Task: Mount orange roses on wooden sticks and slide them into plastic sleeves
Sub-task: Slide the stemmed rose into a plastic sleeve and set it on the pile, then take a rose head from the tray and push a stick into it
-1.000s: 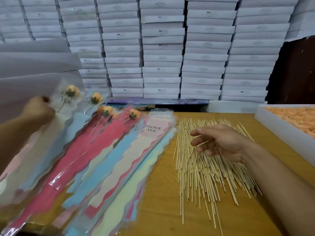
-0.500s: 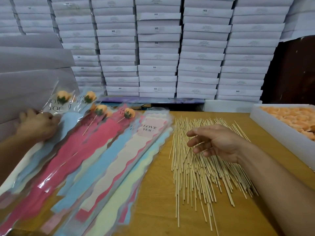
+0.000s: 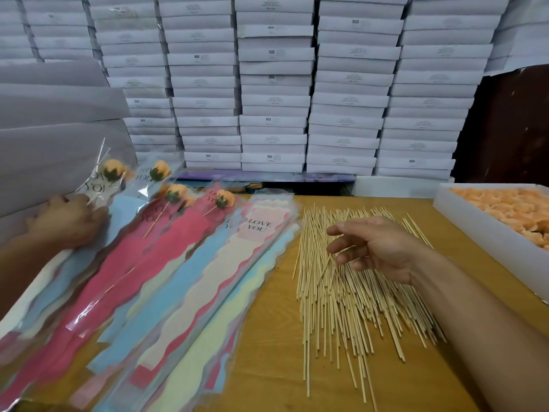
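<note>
Wooden sticks [image 3: 353, 295] lie fanned at the desk's three o'clock, right hand [image 3: 377, 248] hovering, fingers spread, to pick one; left hand [image 3: 66, 223], blurred, seemingly presses a sleeved rose [image 3: 113, 169] at ten o'clock.

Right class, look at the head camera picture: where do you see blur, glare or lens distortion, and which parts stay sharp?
Head view: the left hand and the near ends of the plastic sleeves are smeared by blur; glare streaks the clear film round the leftmost rose; the stacked white boxes lean and bow outward, a wide-angle effect; the wooden sticks and right hand read fairly sharp.
</note>
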A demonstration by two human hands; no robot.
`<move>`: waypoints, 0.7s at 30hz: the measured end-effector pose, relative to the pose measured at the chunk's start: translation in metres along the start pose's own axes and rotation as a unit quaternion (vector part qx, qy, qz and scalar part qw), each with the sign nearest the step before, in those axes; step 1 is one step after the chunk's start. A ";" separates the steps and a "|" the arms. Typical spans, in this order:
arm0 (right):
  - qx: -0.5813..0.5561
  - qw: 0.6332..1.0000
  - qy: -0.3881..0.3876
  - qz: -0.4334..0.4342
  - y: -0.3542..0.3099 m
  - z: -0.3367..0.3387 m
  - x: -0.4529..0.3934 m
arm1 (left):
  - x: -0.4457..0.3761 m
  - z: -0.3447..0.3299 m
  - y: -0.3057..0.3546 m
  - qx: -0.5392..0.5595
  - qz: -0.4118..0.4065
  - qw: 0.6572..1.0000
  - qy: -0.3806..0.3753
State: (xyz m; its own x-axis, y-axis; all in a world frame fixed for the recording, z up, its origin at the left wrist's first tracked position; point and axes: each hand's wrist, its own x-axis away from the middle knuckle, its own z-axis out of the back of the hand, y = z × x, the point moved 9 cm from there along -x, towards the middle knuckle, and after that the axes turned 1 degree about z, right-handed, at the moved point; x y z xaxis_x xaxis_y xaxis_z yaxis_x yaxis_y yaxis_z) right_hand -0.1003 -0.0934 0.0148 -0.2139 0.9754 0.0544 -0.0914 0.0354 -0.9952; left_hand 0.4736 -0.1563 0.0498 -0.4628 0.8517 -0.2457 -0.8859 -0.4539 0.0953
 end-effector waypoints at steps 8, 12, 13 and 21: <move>-0.037 0.994 0.096 0.031 -0.008 0.028 0.001 | 0.023 0.018 0.008 0.030 0.013 0.995 0.089; -0.038 0.990 0.133 0.035 -0.008 0.039 0.001 | 0.046 0.046 0.056 0.072 -0.032 0.989 0.128; -0.037 0.989 0.138 0.034 -0.007 0.041 0.001 | 0.054 0.053 0.075 0.081 -0.051 0.987 0.133; -0.014 0.987 0.159 0.012 -0.002 0.048 0.004 | 0.157 0.082 0.258 0.327 -0.181 0.924 0.075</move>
State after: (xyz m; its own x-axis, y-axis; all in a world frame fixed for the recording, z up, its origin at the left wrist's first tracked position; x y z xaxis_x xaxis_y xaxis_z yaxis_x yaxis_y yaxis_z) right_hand -0.1479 -0.1002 0.0207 0.1004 0.9949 0.0063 -0.0617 0.0126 -0.9980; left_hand 0.1700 -0.1182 0.1153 -0.1669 0.8483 -0.5025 -0.8333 0.1510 0.5318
